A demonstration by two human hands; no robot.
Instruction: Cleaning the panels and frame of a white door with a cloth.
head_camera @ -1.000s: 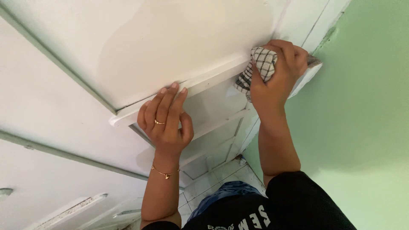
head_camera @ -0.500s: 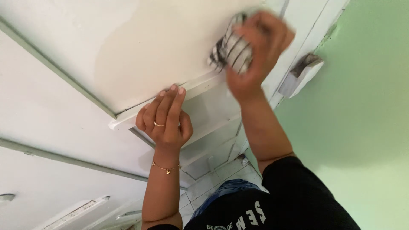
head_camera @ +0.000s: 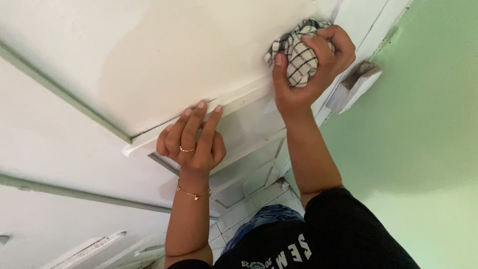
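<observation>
Head view, looking up along a white door. One checked cloth (head_camera: 297,54), white with dark grid lines, bunched into a ball and pressed against the flat white door panel (head_camera: 164,60), near the panel's right edge and just above the raised moulding ledge (head_camera: 239,99). Right hand (head_camera: 308,67) wrapped round that cloth, grip closed tight on it: thumb across the front, fingers curled over the top and right side. Bits of cloth poking out on the left of the fist.

Left hand (head_camera: 191,139) lower down and well apart from the cloth, grip spread and holding nothing, fingertips resting flat on the underside edge of the same ledge. One thin gold ring (head_camera: 186,149) on a finger of that hand, one thin gold bracelet (head_camera: 192,193) at the wrist. Two bare forearms coming up from below, black sleeve (head_camera: 348,234) on the right arm.

Just right of the cloth hand, one small white block-shaped fitting (head_camera: 356,84) sticking out where the door frame meets the wall; can't tell what it is. One green wall (head_camera: 428,149) filling the right side. More recessed white panels (head_camera: 249,169) running down the door toward a white tiled floor (head_camera: 239,216) far below, with a bit of blue denim (head_camera: 264,221) showing between the arms.
</observation>
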